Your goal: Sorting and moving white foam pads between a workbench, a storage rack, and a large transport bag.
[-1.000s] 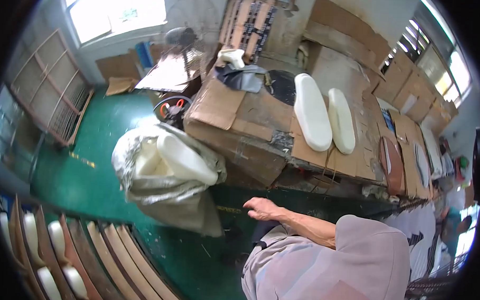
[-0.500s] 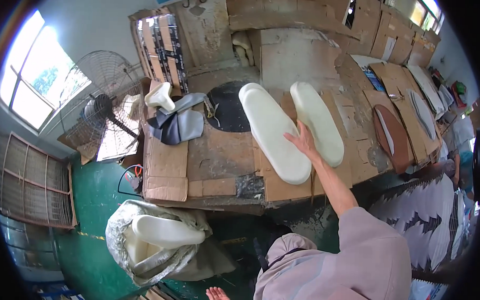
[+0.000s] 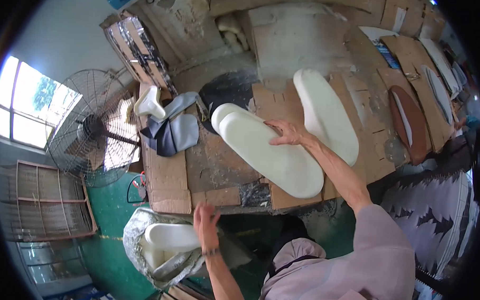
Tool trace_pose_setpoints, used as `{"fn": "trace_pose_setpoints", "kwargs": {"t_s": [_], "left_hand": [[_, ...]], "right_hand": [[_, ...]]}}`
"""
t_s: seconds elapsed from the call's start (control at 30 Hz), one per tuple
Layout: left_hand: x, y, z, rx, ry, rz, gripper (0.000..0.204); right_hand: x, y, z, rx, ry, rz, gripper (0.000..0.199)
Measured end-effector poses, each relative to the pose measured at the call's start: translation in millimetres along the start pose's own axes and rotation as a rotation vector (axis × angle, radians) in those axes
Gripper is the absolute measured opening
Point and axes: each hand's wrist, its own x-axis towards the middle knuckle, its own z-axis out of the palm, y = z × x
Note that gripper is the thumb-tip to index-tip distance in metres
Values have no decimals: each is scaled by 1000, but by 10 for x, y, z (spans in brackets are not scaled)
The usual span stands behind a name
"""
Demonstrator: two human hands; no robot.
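Two long cream-white foam pads lie stacked askew on the cardboard-covered table, the upper foam pad covering most of the lower foam pad. My right hand grips the upper pad at its far long edge, thumb on top; the fingertips are partly hidden at the edge. Just right of it, another foam pad rests on the cardboard, partly behind my forearm. My left hand is raised before the table's front edge, holding nothing, its fingers apart and slightly blurred. Below it, a sack contains a white foam piece.
Grey and black cut material and a small cream foam piece lie at the table's left. A brown panel lies on the right. A caged fan stands beside the table, near a wire rack.
The stacked pads have turned, their far ends swinging left, and the lower one shows more. My left hand has risen from the bottom edge to the table front. The view has shifted.
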Motion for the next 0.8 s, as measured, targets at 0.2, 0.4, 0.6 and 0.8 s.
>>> {"fn": "trace_pose_setpoints", "kwargs": {"t_s": [0.2, 0.4, 0.6, 0.8], "left_hand": [[1497, 74, 797, 181, -142, -17, 81], [2229, 303, 1151, 211, -262, 22, 84], [2316, 311, 1989, 439, -372, 80, 111], [2740, 99, 1596, 651, -244, 253, 122]], "right_hand": [[-167, -312, -43, 95, -14, 83, 79], [-518, -640, 19, 228, -99, 13, 88], [-845, -1231, -136, -165, -291, -44, 86], [-1101, -1783, -124, -88, -165, -28, 81]]}}
